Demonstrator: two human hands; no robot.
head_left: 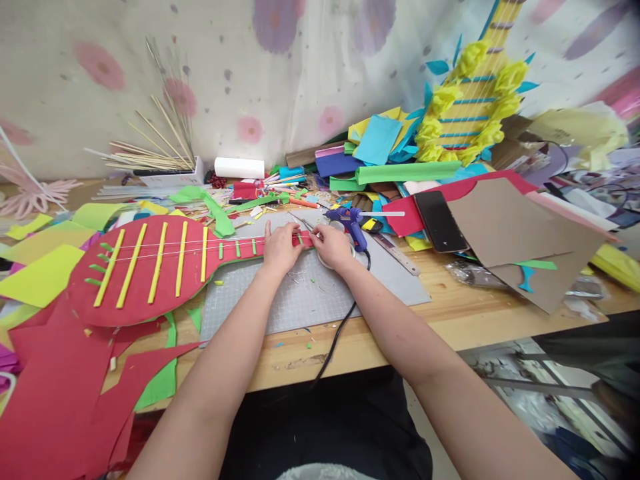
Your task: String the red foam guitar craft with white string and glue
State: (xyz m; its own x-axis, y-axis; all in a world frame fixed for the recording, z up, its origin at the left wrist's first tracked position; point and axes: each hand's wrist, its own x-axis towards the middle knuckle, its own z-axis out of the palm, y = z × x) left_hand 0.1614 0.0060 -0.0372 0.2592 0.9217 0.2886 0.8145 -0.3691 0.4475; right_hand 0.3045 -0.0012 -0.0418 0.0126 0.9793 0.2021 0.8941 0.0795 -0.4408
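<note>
Wooden table (450, 320) cluttered with paper scraps. Red paper guitar (145, 267) lies flat at left, neck reaching over grey cutting mat (300, 300). Left hand (280, 250) spread flat, pressing on neck. Right hand (331, 248) fingertips bunched at neck's end; pinching or only pressing, cannot tell. Blue glue gun (350, 220) just behind right hand.

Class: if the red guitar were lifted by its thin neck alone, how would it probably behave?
The red guitar looks like thin flat sheet, so probably light and floppy. Its wide body joins a narrow neck, so it may droop or crease there. The yellow strips might stiffen the body.
</note>
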